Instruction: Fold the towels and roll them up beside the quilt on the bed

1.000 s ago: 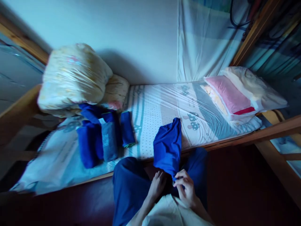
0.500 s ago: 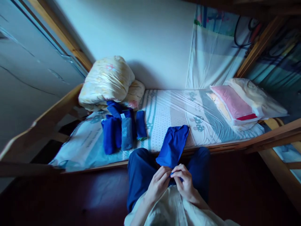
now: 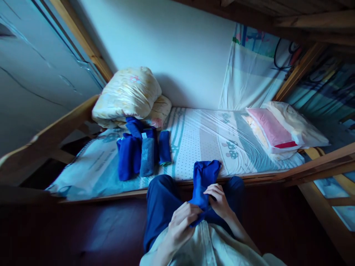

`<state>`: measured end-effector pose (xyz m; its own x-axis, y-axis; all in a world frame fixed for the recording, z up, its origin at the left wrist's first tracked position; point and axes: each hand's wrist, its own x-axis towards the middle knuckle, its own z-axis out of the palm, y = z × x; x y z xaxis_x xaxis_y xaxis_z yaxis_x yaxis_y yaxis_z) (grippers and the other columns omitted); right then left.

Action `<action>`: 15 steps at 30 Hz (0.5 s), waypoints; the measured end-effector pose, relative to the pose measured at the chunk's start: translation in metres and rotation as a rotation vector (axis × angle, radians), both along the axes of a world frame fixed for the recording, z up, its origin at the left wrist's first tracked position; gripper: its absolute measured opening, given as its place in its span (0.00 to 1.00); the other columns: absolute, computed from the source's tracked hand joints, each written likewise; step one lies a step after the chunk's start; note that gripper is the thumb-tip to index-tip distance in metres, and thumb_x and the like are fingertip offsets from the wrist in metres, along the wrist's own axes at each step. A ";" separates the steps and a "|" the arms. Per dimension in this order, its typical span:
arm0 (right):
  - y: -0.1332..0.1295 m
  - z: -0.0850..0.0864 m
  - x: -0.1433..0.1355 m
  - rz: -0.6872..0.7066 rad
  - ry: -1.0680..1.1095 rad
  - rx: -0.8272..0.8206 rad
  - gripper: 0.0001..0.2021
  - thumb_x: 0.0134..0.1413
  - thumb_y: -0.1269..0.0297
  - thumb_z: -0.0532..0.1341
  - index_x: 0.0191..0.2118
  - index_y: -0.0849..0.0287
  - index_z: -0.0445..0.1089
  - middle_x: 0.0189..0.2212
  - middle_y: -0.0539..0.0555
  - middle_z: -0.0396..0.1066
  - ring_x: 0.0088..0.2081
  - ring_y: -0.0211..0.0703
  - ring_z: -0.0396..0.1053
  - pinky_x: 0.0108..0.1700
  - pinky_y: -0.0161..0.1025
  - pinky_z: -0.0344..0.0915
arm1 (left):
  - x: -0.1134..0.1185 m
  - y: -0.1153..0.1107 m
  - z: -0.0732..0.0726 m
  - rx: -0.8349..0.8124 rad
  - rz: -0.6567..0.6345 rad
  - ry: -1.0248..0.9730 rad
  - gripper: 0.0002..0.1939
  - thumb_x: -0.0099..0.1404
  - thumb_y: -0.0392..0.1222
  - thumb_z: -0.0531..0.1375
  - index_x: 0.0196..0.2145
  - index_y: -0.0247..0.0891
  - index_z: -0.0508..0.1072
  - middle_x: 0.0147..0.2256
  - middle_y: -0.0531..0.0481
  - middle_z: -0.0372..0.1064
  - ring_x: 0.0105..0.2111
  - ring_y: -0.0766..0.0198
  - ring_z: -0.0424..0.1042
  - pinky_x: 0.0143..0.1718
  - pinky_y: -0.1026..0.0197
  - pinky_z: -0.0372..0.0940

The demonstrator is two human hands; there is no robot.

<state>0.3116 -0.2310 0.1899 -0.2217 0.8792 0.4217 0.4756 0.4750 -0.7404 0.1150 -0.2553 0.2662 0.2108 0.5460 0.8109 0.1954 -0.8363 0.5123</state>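
A blue cloth stretches from the bed's near edge down to my lap, narrow and creased along its middle. My left hand is closed around its lower end, close to my shirt. Higher up, on the cloth's right side, my right hand pinches its edge with bent fingers. Left of my knees, a bright blue bundle, a grey-blue folded cloth and a dark blue folded cloth lie side by side on the bed.
The bed has a patterned sheet. A cream quilt is heaped at its left, and a pink pillow lies at its right. A wooden rail runs along the right front. Wooden boards hang overhead.
My hands have moved apart: the left lower and to the left, the right slightly up. The blue cloth has shifted toward me and become narrower. The view has tilted slightly.
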 end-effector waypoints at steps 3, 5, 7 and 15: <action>0.002 -0.004 0.001 0.025 -0.063 0.036 0.10 0.69 0.70 0.58 0.43 0.53 0.77 0.38 0.53 0.78 0.44 0.44 0.74 0.49 0.44 0.68 | -0.005 0.000 0.010 -0.010 0.003 0.026 0.10 0.68 0.24 0.55 0.39 0.37 0.70 0.32 0.47 0.78 0.31 0.65 0.78 0.35 0.64 0.73; 0.002 -0.007 -0.001 0.062 -0.095 0.092 0.09 0.67 0.71 0.60 0.45 0.54 0.77 0.38 0.54 0.79 0.43 0.45 0.74 0.49 0.44 0.69 | -0.006 0.000 0.012 -0.026 0.034 0.016 0.11 0.68 0.23 0.55 0.38 0.38 0.69 0.30 0.48 0.78 0.29 0.66 0.78 0.35 0.65 0.73; 0.001 -0.011 -0.006 0.086 -0.100 0.157 0.11 0.64 0.71 0.61 0.48 0.54 0.77 0.38 0.55 0.79 0.43 0.46 0.75 0.48 0.45 0.70 | -0.005 0.001 0.014 -0.035 0.067 0.005 0.11 0.66 0.23 0.56 0.37 0.39 0.69 0.29 0.50 0.78 0.27 0.68 0.78 0.35 0.67 0.73; 0.006 -0.017 -0.011 -0.115 0.172 0.049 0.11 0.66 0.70 0.60 0.45 0.54 0.79 0.38 0.54 0.81 0.40 0.43 0.78 0.45 0.39 0.75 | -0.008 0.004 0.012 -0.133 0.443 -0.123 0.05 0.63 0.31 0.66 0.34 0.39 0.74 0.27 0.54 0.80 0.24 0.66 0.79 0.29 0.70 0.74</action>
<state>0.3006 -0.2250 0.1727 -0.0427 0.8721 0.4875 0.3973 0.4625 -0.7926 0.1070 -0.2509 0.2787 -0.1591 0.6619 0.7325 0.4497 -0.6119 0.6507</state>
